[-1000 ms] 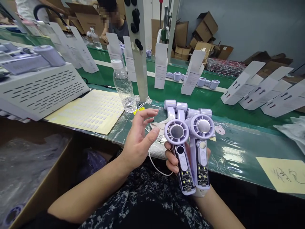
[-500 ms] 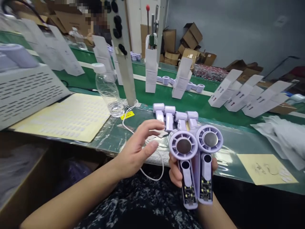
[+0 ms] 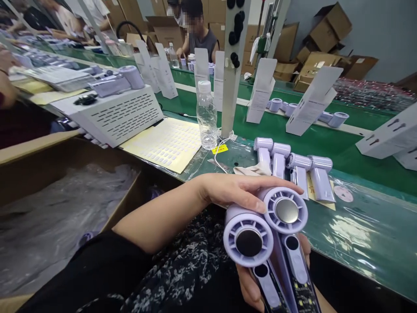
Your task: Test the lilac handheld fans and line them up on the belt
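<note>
Probably light, stiff & slick, both fans (image 3: 249, 242) are held off the surface's (image 3: 371, 243) near edge in R hand (image 3: 249, 284), fingers wrapped round handles (image 3: 296, 265); L hand (image 3: 230, 190) has visible fingers spread over heads (image 3: 286, 211), grip unclear. Hold handle sides (boards (image 3: 303, 295) look fragile).

The two held fans (image 3: 249, 261) were smooth, fairly glossy plastic; one disc (image 3: 286, 211) gleamed like bare metal, the other (image 3: 249, 242) looked dark and flatter in sheen. The row of fans (image 3: 279, 167) had the same slick plastic shells. Shiny clear film (image 3: 361, 243) covered the table (image 3: 345, 267). The bottle (image 3: 207, 117) was thin, crinkled clear plastic, the slotted housing (image 3: 127, 115) painted metal, the sticker sheet (image 3: 180, 166) paper, the crumpled rag (image 3: 252, 171) matt cloth. White cartons (image 3: 261, 89) were smooth card, the brown boxes (image 3: 335, 28) dull cardboard. The far bundles (image 3: 374, 93) seemed glossily wrapped, though distance blurred them.
</note>
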A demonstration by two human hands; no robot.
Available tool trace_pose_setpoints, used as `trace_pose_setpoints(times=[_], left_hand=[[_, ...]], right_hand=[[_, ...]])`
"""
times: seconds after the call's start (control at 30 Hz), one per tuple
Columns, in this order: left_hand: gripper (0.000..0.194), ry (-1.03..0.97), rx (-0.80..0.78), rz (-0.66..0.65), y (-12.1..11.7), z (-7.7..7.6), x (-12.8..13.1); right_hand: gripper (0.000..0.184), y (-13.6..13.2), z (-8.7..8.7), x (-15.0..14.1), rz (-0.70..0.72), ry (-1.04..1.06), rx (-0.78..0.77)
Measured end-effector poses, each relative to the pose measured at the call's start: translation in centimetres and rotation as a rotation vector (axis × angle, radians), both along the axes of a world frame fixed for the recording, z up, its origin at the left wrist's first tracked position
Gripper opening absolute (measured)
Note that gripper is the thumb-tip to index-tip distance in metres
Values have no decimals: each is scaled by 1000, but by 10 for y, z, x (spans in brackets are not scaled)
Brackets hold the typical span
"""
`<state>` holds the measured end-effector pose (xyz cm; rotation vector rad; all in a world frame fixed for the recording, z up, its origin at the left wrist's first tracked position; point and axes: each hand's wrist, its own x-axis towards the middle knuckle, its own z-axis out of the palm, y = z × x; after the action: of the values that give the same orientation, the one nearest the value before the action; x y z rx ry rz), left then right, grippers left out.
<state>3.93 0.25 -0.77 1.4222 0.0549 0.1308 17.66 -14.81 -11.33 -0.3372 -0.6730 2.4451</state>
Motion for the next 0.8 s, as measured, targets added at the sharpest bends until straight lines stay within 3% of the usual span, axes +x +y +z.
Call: trace_pose_setpoints(times=[0.1,0.2,0.3,0.33,0.37,0.43,0.5,0.6,0.7,0.8], left_hand=[[71,18,78,-15,4,9,-2],[69,-18,182,41,13,0,-3],[61,16,491,421,32,-33,1],[52,93,651,617,39,-46,4],[42,147,719,714,45,-60,8],[21,220,806,827,55,-81,15],[8,241,842,871,59,-90,20],[12,224,895,918,52,-75,14],[22,104,913,912,35,-41,-6],[38,-131,712,758,14,-11,-22]], right_hand=[[95,2,3,-2,-2,185,-59],[93,1,0,-2,25,242,-93],[89,0,-4,1,-51,239,-121],[87,0,-5,2,-61,235,-112],[85,0,-4,4,-51,230,-92],[81,1,-1,7,-31,213,-56],[78,2,5,9,-78,195,-42],[75,4,12,11,-201,169,-29],[73,7,12,13,-196,186,13],[80,11,7,13,-159,220,55]])
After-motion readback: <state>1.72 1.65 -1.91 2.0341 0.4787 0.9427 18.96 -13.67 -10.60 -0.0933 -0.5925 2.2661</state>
